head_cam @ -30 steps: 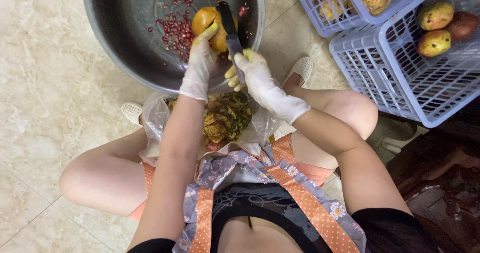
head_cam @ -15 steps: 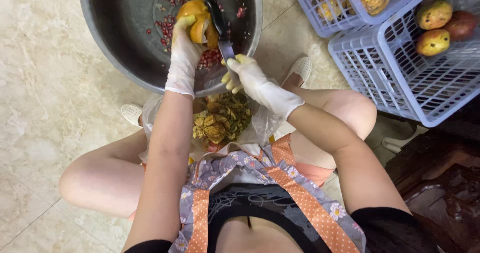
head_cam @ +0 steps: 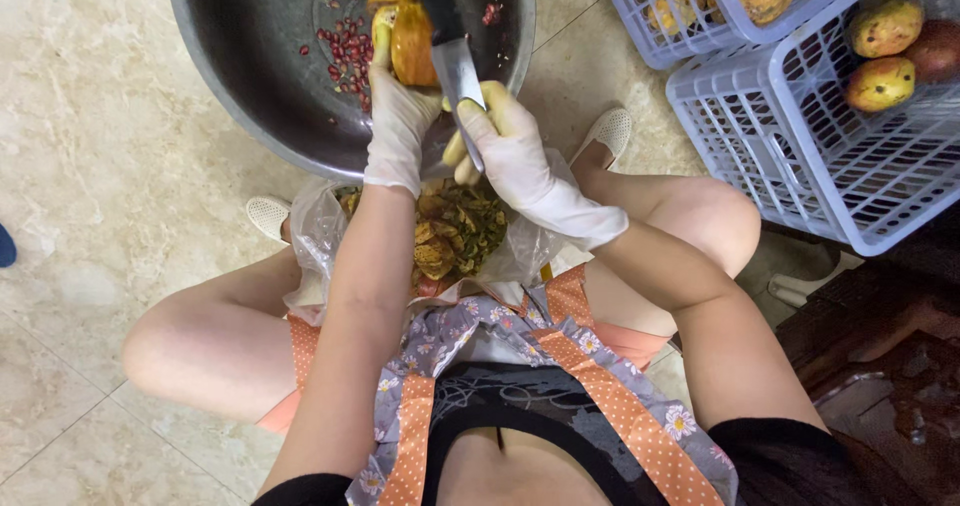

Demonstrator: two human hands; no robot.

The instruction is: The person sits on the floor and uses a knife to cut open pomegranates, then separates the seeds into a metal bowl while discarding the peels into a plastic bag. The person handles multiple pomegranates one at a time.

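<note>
Sitting in the left grip [head_cam: 398, 116], fruit [head_cam: 408, 38] touches knife [head_cam: 455, 66].

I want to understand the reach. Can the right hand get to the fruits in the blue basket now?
Probably not at once: the right hand grips a knife over the basin; the fruits lie uncovered, apart.

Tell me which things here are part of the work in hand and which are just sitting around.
In use:
left hand holding the yellow fruit
right hand holding the knife
metal basin with red seeds
plastic bag of peels on the lap

Lying about:
lavender baskets with whole fruits
white slippers
</note>
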